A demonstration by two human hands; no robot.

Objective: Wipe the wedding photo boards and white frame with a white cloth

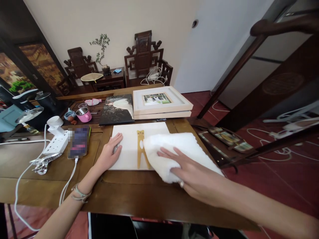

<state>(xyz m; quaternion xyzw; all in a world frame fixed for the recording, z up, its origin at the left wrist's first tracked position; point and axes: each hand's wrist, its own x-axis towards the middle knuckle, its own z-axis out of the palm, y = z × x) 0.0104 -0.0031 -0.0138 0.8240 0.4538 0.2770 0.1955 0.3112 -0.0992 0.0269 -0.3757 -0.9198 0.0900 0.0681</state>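
Note:
A white board (126, 132) lies flat on the wooden table, with a long-legged yellow-brown cat figure (140, 137) on its surface. My left hand (111, 151) rests on the board's left edge, fingers stretched out and holding nothing. Over the board's right side, my right hand (185, 167) grips a fluffy white cloth (171, 142). The cloth covers the board's right part and touches the cat figure's lower right side. Some of the right hand's fingers press into the cloth's folds, and the thumb side is partly hidden.
Behind the board are pale picture frames (179, 99), stacked, and a dark photo panel (109, 111). To the left, a phone (79, 142) on a charging cable lies near a white power strip (56, 142). A pink mug (84, 115) stands farther back. A dark wooden chair (224, 76) is at the right.

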